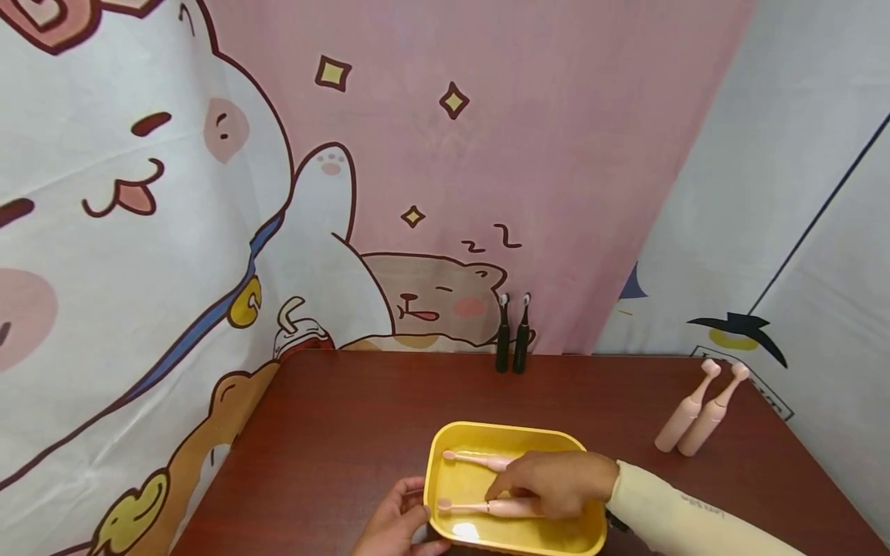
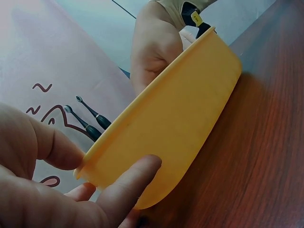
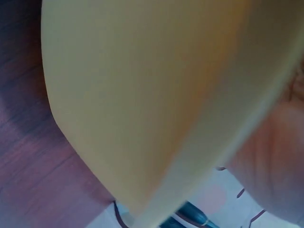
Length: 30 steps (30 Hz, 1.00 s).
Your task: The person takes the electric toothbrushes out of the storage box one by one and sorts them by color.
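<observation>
A yellow plastic basin (image 1: 514, 430) sits at the near middle of the table. Inside lie two pink electric toothbrushes, the far one (image 1: 480, 460) and the near one (image 1: 504, 506), heads to the left. My right hand (image 1: 556, 480) reaches over the basin's right side, fingers curled over the near brush's handle; the thumb is hidden. At the basin's left end my left hand (image 1: 399, 519) holds its corner. In the left wrist view, one finger of it presses the outer wall (image 2: 190, 109) and another meets the rim. The basin's outer wall (image 3: 128, 95) fills most of the right wrist view.
Two more pink electric toothbrushes (image 1: 695, 417) stand upright at the table's right. At the back edge stand two black electric toothbrushes (image 1: 511, 347), against a cartoon-printed cloth (image 1: 556, 193). The brown wooden table (image 1: 334, 417) extends around the basin.
</observation>
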Each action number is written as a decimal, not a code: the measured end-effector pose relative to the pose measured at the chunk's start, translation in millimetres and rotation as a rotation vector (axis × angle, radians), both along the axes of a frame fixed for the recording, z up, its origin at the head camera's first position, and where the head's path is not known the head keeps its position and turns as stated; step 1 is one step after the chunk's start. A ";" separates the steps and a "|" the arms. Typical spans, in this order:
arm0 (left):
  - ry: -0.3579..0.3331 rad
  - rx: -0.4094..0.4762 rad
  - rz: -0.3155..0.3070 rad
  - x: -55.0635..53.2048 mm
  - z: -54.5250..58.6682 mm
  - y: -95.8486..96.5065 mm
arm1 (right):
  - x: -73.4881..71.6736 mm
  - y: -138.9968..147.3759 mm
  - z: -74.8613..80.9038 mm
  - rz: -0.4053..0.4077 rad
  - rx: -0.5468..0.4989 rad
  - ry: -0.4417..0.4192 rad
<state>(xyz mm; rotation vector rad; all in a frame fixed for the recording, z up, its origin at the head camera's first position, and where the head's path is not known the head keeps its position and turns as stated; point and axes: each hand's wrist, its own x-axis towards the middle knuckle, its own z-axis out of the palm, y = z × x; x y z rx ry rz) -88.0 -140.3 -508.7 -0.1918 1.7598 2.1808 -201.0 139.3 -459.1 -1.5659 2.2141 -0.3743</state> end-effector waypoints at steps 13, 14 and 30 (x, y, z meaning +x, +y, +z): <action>-0.012 -0.003 0.000 -0.6 1.9 1.1 | -11.5 5.7 2.3 -0.048 0.053 -0.315; -0.011 -0.003 -0.001 -0.8 2.1 1.2 | -11.9 6.0 2.0 -0.049 0.053 -0.329; 0.006 0.029 -0.002 -0.7 -1.8 -0.3 | -13.3 12.0 14.9 -0.093 -0.081 -0.646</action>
